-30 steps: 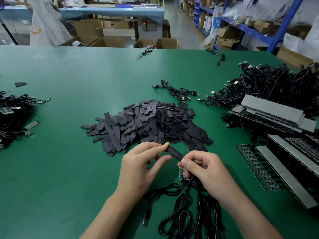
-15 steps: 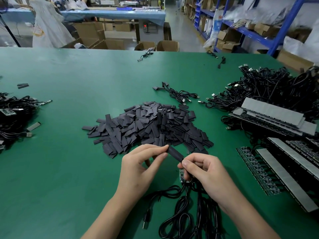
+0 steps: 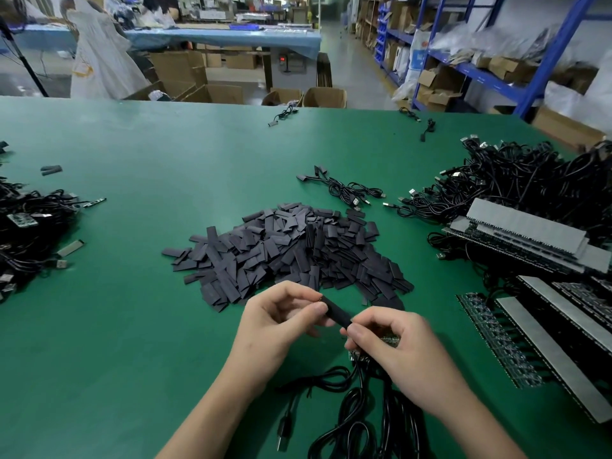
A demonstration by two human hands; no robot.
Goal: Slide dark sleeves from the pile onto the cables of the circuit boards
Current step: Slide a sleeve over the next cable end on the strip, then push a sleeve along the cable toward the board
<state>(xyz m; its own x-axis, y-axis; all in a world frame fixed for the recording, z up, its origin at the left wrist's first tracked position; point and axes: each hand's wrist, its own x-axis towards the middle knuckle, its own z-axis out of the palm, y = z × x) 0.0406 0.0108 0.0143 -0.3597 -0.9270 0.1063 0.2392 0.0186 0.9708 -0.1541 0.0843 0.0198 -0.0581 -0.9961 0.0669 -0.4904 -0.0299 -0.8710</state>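
A pile of flat dark sleeves (image 3: 291, 250) lies in the middle of the green table (image 3: 132, 326). Just in front of it my left hand (image 3: 278, 326) pinches the upper end of one dark sleeve (image 3: 336, 313). My right hand (image 3: 394, 346) grips the sleeve's lower end together with a small circuit board (image 3: 359, 356), which is mostly hidden under the fingers. Black cables (image 3: 354, 409) run from that board toward me; a USB plug (image 3: 284, 432) lies at their near end.
A heap of black USB cables (image 3: 530, 180) and strips of circuit boards with grey backing (image 3: 530, 240) fill the right side. More cabled boards (image 3: 23, 226) lie at the left edge. A small cable bundle (image 3: 344, 190) sits behind the pile. Shelves and cardboard boxes stand beyond the table.
My hands hold nearly the same pose; the sleeve lies slightly flatter between them. The camera view has shifted a little downward.
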